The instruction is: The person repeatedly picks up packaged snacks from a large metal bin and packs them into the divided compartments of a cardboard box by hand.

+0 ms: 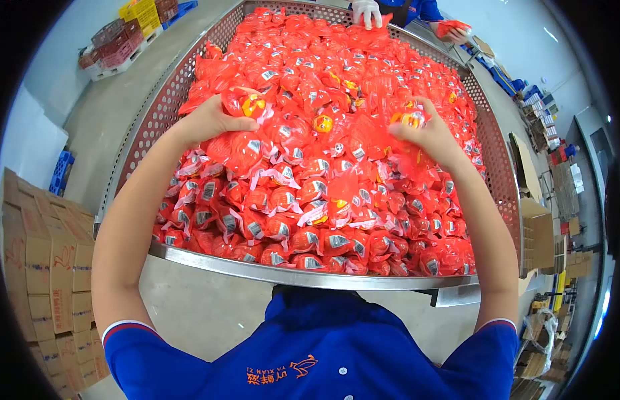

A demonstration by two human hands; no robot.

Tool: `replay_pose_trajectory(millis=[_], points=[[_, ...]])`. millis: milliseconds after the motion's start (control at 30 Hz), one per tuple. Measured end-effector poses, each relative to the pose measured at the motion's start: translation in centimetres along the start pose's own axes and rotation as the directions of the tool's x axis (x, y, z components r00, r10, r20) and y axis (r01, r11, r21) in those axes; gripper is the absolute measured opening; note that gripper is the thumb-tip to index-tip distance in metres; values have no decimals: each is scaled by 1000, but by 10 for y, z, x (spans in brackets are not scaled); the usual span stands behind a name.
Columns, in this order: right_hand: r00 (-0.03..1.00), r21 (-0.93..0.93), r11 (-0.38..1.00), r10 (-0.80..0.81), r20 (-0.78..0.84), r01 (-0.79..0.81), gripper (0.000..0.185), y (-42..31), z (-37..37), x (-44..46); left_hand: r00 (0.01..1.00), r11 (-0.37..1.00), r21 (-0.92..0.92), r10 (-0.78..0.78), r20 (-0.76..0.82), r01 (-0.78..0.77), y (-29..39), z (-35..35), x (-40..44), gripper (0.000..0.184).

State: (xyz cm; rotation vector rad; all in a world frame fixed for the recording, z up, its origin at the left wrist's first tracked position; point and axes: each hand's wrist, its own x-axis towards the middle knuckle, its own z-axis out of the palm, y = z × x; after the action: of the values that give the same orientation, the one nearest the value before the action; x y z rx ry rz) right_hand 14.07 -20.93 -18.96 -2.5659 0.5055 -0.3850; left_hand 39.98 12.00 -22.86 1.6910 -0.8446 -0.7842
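Note:
Red plastic packets [316, 183] with barcode labels lie heaped in a large metal bin with perforated sides. At the left of the heap, my left hand [220, 120] is closed on a red packet [253, 105] with a yellow print. On the right side, my right hand [430, 133] grips another red packet [410, 118], also with yellow on it. Both hands are above the pile, well apart from each other. An orange-yellow round print [322, 123] shows on a packet between them.
The bin's steel rim [310, 277] runs in front of my body. At the far end a co-worker's gloved hand [367, 12] touches the heap, and their other hand [454, 33] holds a red packet. Cardboard boxes [53, 267] stand left; more boxes [536, 237] are right.

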Motion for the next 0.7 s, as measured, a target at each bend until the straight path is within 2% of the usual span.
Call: replay_pose_trajectory(millis=[33,100,133,167,200,233,267,333,367,433,467,500,533,567,633,700], points=[[998,-128,991,-42,-56,34,94,-8,-3,-6,1000,1000,9,-4,1,4,-4,1,1,58],[996,-105,994,-41,-77,33,94,-18,4,-17,981,943,-300,-175,-88,142,-5,3,7,64],[997,61,996,-65,-35,67,94,-17,13,-18,982,926,-344,-183,-54,153,15,13,0,69],[995,228,969,-96,-4,94,95,-18,21,-18,983,937,-312,-180,-43,158,22,19,-2,69],[996,247,965,-76,-35,83,95,-26,26,-18,975,924,-352,-197,-99,151,29,26,0,68],[998,407,912,-59,-12,59,98,-40,31,-18,965,909,-391,-217,-149,144,34,33,1,67],[999,555,831,-49,13,34,102,-56,37,-18,959,927,-354,-202,-200,122,33,37,2,64],[998,779,627,-37,52,-17,110,-80,48,-15,964,933,-337,-196,-182,126,63,54,-9,59],[998,852,521,-29,63,-39,115,-90,49,-10,966,928,-355,-187,-180,113,74,65,-13,54],[999,814,580,16,27,-32,125,-93,76,11,994,879,-467,-107,2,95,58,46,-11,43],[996,983,182,-88,11,5,134,-106,51,-8,993,730,-674,-64,97,113,48,37,-7,36],[995,955,285,-86,-53,75,132,-111,74,14,987,815,-579,-102,-124,12,61,60,-15,37],[990,911,391,-88,-108,134,130,-92,89,28,986,825,-563,60,156,39,55,50,-4,45],[1000,995,96,-9,4,-3,125,-111,14,-32,999,840,-542,7,52,22,86,81,-18,44],[994,961,278,109,-31,-1,121,-101,-17,-57,994,743,-667,-107,-38,55,83,79,-6,42],[983,954,300,163,-79,27,121,-83,-49,-81,996,761,-642,-43,84,87,103,99,7,41]])
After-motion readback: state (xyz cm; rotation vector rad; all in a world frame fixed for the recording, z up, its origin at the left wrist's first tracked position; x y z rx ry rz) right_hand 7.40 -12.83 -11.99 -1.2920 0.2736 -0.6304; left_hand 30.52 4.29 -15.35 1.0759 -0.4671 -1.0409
